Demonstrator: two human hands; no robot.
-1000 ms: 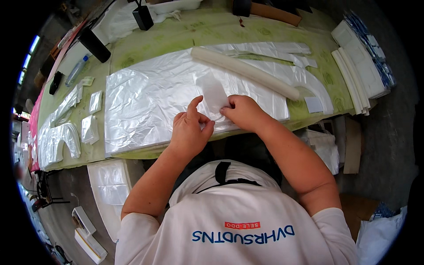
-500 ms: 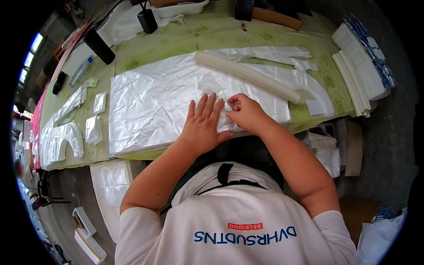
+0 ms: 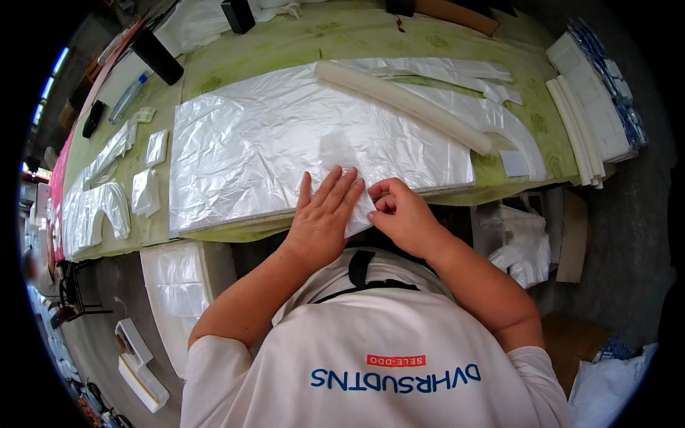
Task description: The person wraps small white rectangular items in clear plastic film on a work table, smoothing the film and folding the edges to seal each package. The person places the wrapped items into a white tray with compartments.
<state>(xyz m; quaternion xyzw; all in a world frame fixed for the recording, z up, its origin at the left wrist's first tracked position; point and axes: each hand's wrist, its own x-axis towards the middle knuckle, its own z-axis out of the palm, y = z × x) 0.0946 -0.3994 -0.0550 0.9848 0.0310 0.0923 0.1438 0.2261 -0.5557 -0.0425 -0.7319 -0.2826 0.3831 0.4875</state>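
Observation:
A broad stack of thin, glossy plastic sheeting (image 3: 242,143) lies on the table. My left hand (image 3: 325,217) is laid over its near edge, fingers stretched out and palm down. Beside it, my right hand (image 3: 405,220) is closed, thumb and fingers pinching a fold of the plastic film. That fold hangs past the table's front edge between both hands. A long, pale tube or roll (image 3: 399,105) rests slantwise across the stack, beyond my hands. A more see-through patch of film (image 3: 337,148) shows just past my left fingertips.
The green patterned tablecloth (image 3: 264,43) carries small folded plastic packets (image 3: 145,192), cut plastic pieces (image 3: 107,207), a water bottle (image 3: 128,98) and a black cylinder (image 3: 155,57). White rolls (image 3: 574,132) stand at the right end. A white square (image 3: 514,163) lies nearby.
Both hands have moved toward my body, from on top of the stack to its near edge. A fold of film now reaches past that edge. The view has shifted slightly.

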